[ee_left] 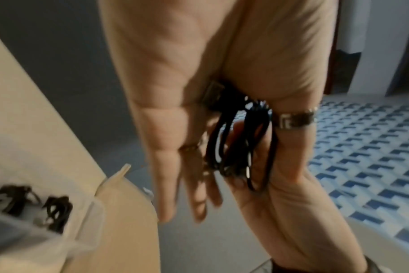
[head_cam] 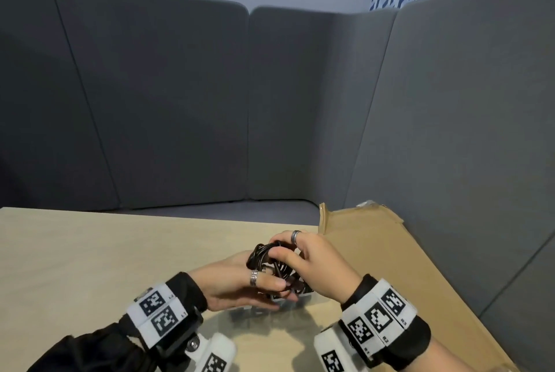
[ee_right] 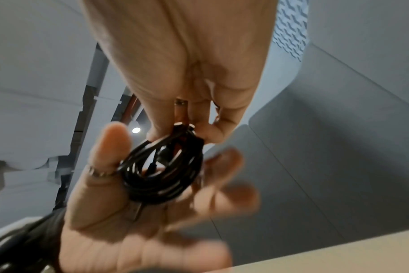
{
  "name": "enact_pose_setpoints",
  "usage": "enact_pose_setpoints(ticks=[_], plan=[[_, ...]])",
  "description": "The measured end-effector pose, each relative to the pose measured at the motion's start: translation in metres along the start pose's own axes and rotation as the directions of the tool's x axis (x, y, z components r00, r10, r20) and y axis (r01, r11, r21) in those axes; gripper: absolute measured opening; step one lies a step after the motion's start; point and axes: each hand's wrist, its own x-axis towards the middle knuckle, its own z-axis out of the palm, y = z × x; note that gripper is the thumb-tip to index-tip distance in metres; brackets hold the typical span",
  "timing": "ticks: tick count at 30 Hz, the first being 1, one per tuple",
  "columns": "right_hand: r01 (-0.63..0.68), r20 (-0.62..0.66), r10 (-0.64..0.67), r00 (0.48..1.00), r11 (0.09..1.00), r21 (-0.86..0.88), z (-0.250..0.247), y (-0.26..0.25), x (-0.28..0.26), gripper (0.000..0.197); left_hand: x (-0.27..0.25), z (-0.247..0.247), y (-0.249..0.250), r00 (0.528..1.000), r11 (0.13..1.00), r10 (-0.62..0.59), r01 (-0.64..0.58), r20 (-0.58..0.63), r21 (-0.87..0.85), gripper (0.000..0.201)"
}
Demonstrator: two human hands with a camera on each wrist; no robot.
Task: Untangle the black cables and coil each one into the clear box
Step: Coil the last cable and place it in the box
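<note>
Grey padded booth panels [head_cam: 168,95] behind a pale wooden worktop [head_cam: 90,251]; flat brown cardboard sheet [head_cam: 375,251] lies past the right fingers.

Head view: both hands meet over the worktop. Right hand [head_cam: 312,263] has fingers curled over the top of a small coiled black cable bundle [head_cam: 270,260], gripping it. Left hand [head_cam: 237,281] sits under and beside the coil, fingers stretched out fairly straight. Clear plastic box [head_cam: 288,301] is just below the fingers, mostly hidden.

Left wrist view, blurry: left hand [ee_left: 175,110] fingers extended, coil [ee_left: 240,144] between the two hands. Clear box [ee_left: 82,221] down left of the fingers, dark cables [ee_left: 56,208] already inside.

Right wrist view: right hand [ee_right: 187,64] fingertips pinch the coil [ee_right: 163,170] from above; left palm [ee_right: 128,221] lies open behind it.
</note>
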Motion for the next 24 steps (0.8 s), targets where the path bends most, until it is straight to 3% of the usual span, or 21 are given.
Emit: enact_pose_setpoints(ticks=[3, 7, 11, 15, 19, 21, 24], plan=[[-0.021, -0.054, 0.025, 0.998, 0.997, 0.076, 0.009, 0.0, -0.004, 0.022, 0.005, 0.005, -0.012, 0.994, 0.979, 0.079, -0.092, -0.075, -0.181, 0.029], [-0.066, -0.055, 0.068, 0.996, 0.997, 0.036, 0.027, 0.013, -0.012, 0.024, 0.012, 0.004, -0.033, 0.991, 0.992, 0.073, -0.084, -0.109, -0.097, 0.028], [-0.108, 0.032, 0.111, 0.993, 0.991, -0.078, 0.035, 0.022, -0.019, 0.061, 0.019, 0.004, -0.051, 0.987, 0.998, 0.003, -0.014, -0.158, -0.069, 0.029], [-0.109, 0.146, 0.113, 0.983, 0.993, -0.032, 0.035, 0.032, -0.024, 0.031, 0.025, 0.006, -0.065, 0.981, 0.995, 0.018, 0.001, -0.192, 0.1, 0.032], [-0.116, 0.18, 0.112, 0.977, 0.993, 0.013, 0.038, 0.042, -0.032, 0.027, 0.036, 0.011, -0.081, 0.954, 0.945, 0.053, 0.048, -0.296, 0.323, 0.009], [-0.146, 0.14, 0.142, 0.98, 0.989, 0.018, 0.045, 0.049, -0.04, 0.027, 0.045, 0.009, -0.094, 0.931, 0.867, 0.139, 0.051, -0.339, 0.496, 0.009], [-0.212, 0.017, 0.212, 0.977, 0.971, 0.112, 0.054, 0.061, -0.052, 0.023, 0.062, 0.007, -0.109, 0.941, 0.779, 0.199, 0.019, -0.275, 0.627, 0.009]])
